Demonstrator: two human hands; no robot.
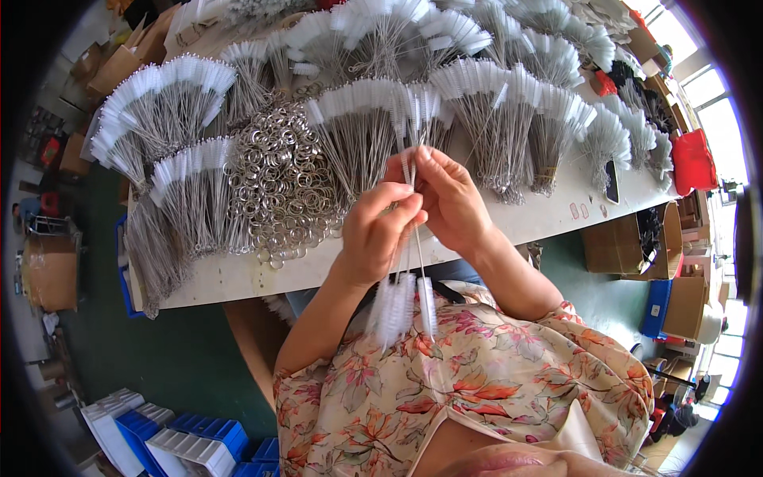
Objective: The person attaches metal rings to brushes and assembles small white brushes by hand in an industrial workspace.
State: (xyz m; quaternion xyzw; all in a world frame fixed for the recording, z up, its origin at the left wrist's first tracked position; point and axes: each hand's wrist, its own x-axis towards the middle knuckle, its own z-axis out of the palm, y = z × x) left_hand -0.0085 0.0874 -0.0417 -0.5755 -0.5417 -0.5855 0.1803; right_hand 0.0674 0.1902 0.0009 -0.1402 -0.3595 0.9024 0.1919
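Note:
Both hands meet over the front edge of the table, fingertips close together. My left hand [377, 230] is closed on the thin wire stems of several small brushes [395, 306], whose white bristle heads hang downward over my floral top. My right hand [451, 195] pinches at wire stems just above; one brush [427, 307] hangs a little apart from the others. Whether a ring sits between the fingertips is hidden. Behind the hands a fan of white-bristled wire brushes [358, 131] lies on the table. A heap of shiny metal rings [282, 179] is left of it.
More brush bundles [163, 103] cover the white table [218, 280]. A dark phone [611, 181] lies near the right edge, by a red bag [694, 161]. Cardboard boxes [616, 242] stand below on the right. Blue and white bins [179, 441] sit on the green floor at lower left.

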